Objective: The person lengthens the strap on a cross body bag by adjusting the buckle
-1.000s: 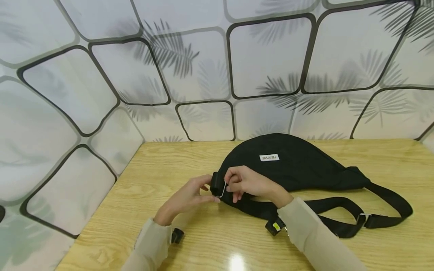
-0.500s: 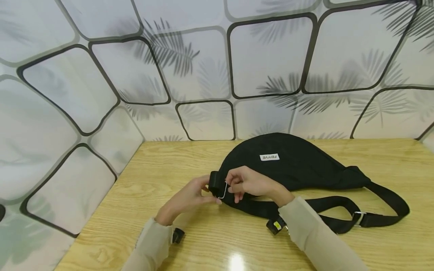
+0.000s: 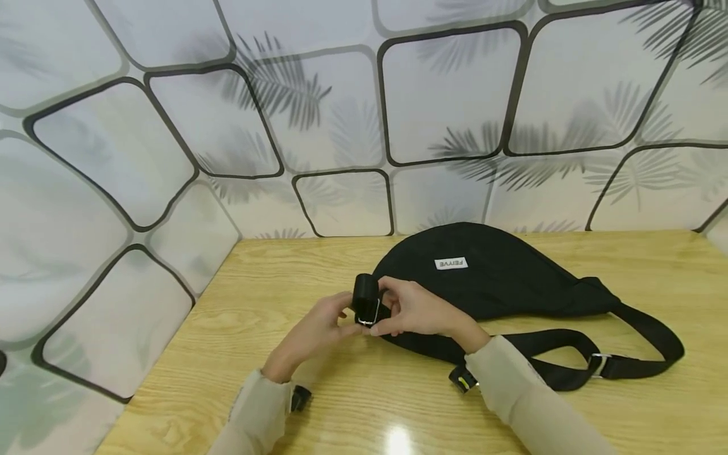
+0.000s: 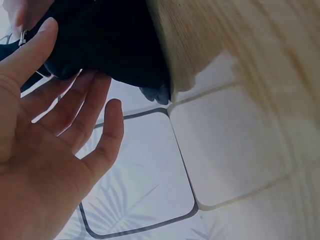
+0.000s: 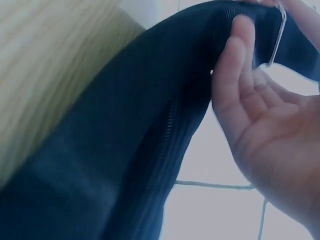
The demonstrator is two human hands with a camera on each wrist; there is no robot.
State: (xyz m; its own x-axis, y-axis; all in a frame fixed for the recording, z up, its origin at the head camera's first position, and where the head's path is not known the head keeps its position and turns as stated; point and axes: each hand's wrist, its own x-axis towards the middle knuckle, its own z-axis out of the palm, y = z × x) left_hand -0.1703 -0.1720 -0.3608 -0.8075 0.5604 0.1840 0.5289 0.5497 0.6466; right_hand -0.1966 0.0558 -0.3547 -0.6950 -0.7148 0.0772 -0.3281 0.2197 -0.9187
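A black waist bag [image 3: 500,278] with a white label [image 3: 451,263] lies on the wooden table. At its left end, a short loop of black webbing strap [image 3: 364,289] stands up through a thin silver metal buckle [image 3: 367,323]. My left hand [image 3: 318,325] holds this strap end from the left, thumb by the buckle's lower edge. From the other side my right hand [image 3: 418,308] pinches the buckle, thumb low at its corner and index finger higher up. In the right wrist view, the buckle [image 5: 278,37] shows as a bright bar on the strap, beside the right hand's fingers.
The rest of the strap [image 3: 648,322] curves round at the right of the table, with a second metal slider [image 3: 598,364] on it. Small black devices [image 3: 300,398] sit at both wrists. A patterned wall [image 3: 443,95] rises behind the table.
The webbing loop has risen and tilted more upright, and the buckle has turned with it. My right thumb has moved down to the buckle's lower corner. The strap at right has shifted slightly left.
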